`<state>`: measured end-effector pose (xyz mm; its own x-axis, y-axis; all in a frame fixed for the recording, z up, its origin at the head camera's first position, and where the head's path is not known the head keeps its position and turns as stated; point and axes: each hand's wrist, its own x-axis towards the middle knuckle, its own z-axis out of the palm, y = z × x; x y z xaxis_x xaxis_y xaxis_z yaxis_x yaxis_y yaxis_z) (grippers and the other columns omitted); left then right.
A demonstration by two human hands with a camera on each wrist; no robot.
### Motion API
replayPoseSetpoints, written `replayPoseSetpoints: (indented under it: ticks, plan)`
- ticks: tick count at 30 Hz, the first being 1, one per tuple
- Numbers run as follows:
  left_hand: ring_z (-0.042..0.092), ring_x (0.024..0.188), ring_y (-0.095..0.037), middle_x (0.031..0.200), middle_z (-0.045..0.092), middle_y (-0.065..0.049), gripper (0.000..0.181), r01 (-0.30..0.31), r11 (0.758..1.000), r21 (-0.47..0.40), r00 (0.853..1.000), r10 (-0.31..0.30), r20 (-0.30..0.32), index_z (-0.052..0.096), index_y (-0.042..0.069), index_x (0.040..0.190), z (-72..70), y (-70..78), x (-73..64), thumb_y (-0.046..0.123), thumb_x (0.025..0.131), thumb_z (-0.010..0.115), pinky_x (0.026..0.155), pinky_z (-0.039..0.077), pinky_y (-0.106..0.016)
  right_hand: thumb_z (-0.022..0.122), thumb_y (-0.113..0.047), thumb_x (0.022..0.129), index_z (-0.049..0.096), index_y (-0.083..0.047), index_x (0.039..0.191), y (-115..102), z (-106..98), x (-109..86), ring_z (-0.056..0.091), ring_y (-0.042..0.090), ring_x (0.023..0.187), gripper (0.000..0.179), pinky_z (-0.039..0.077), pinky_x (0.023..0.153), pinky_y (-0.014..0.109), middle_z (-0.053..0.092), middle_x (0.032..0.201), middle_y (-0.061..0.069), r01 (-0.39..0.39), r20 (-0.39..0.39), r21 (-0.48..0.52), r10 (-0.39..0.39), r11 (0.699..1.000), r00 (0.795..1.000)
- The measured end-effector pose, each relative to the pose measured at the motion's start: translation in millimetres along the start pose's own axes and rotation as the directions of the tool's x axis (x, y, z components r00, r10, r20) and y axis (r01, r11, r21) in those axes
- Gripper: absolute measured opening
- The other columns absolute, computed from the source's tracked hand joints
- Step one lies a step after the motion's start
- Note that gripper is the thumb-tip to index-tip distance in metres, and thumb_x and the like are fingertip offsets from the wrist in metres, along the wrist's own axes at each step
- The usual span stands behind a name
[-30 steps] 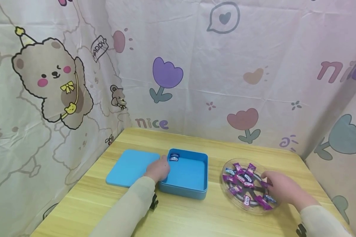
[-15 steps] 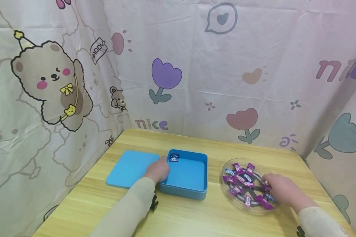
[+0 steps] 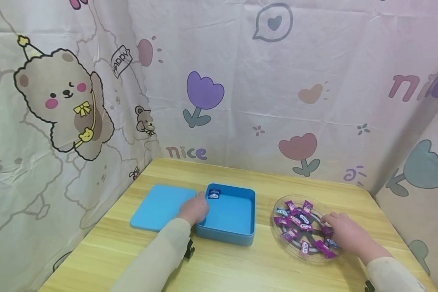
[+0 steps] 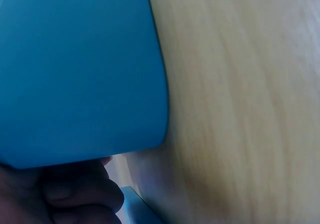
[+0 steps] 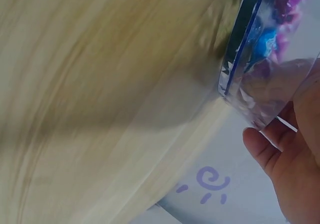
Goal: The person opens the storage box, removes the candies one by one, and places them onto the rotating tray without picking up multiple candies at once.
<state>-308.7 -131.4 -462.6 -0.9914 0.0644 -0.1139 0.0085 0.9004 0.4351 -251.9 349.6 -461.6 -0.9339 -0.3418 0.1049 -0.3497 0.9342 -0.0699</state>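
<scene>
In the head view, my left hand [image 3: 194, 209] grips the left wall of an open blue box [image 3: 226, 239], its thumb or a finger up at the rim. The left wrist view shows curled fingers [image 4: 85, 191] against the box's side [image 4: 85, 74]. One dark blue wrapped candy [image 3: 214, 194] lies in the box's back left corner. At the right, my right hand [image 3: 344, 233] reaches over the rim of a clear round plate [image 3: 277, 239] holding several purple, pink and blue wrapped candies [image 3: 295, 219]. Its fingers bend over a purple candy [image 3: 327, 230]; whether they pinch it I cannot tell.
A flat light blue lid [image 3: 160, 207] lies on the wooden table [image 3: 241, 271], left of the box and partly behind my left hand. Printed cloth curtains [image 3: 241, 81] stand along the table's back and sides.
My right hand has shifted slightly over the plate's right side, its fingers a little higher and less bent than a second ago. My left hand and the box have stayed in place.
</scene>
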Motion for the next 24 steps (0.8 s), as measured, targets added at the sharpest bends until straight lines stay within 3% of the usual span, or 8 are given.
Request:
replayPoseSetpoints:
  ticks: [6, 12, 15, 24]
  plan:
    - [0.045, 0.137, -0.037, 0.154, 0.043, -0.02, 0.056, 0.009, 1.0, 0.009, 1.0, -0.009, 0.003, 0.032, -0.003, 0.155, 1.0, -0.6, -0.1, 0.02, 0.104, 0.036, 0.107, 0.038, -0.059, 0.082, 0.002, 0.072, 0.07, -0.009, 0.112, -3, -3, -0.4, 0.063, 0.035, 0.094, 0.044, 0.051, 0.084, 0.059, 0.066, 0.101, 0.006, -0.006, 0.006, -0.009, 0.006, 1.0, 1.0]
    - [0.052, 0.125, -0.033, 0.154, 0.043, -0.021, 0.057, 0.018, 1.0, 0.009, 1.0, -0.018, 0.013, 0.03, -0.004, 0.156, -1.1, 1.2, -1.9, 0.02, 0.105, 0.036, 0.104, 0.041, -0.059, 0.081, -0.001, 0.075, 0.07, -0.009, 0.115, -14, -12, 5.0, 0.063, 0.039, 0.1, 0.043, 0.049, 0.086, 0.062, 0.068, 0.107, 0.01, 0.006, -0.052, -0.017, -0.006, 1.0, 0.999]
    - [0.054, 0.12, -0.033, 0.153, 0.044, -0.022, 0.056, 0.012, 1.0, 0.006, 1.0, -0.012, 0.009, 0.03, -0.004, 0.155, -3.0, 1.9, -2.6, 0.019, 0.104, 0.037, 0.103, 0.043, -0.059, 0.079, -0.004, 0.08, 0.07, -0.009, 0.119, -26, -20, 11.3, 0.063, 0.04, 0.104, 0.04, 0.048, 0.09, 0.062, 0.068, 0.111, 0.011, 0.023, -0.084, 0.006, -0.023, 1.0, 0.996]
    - [0.051, 0.129, -0.037, 0.153, 0.043, -0.023, 0.056, -0.005, 1.0, 0.027, 1.0, 0.005, 0.005, 0.032, -0.005, 0.154, -1.9, 0.5, -1.6, 0.018, 0.104, 0.038, 0.103, 0.043, -0.058, 0.076, -0.009, 0.085, 0.067, -0.012, 0.126, -76, -30, 39.1, 0.062, 0.034, 0.112, 0.041, 0.049, 0.095, 0.057, 0.067, 0.118, 0.006, 0.095, -0.12, 0.106, -0.083, 0.99, 0.989]
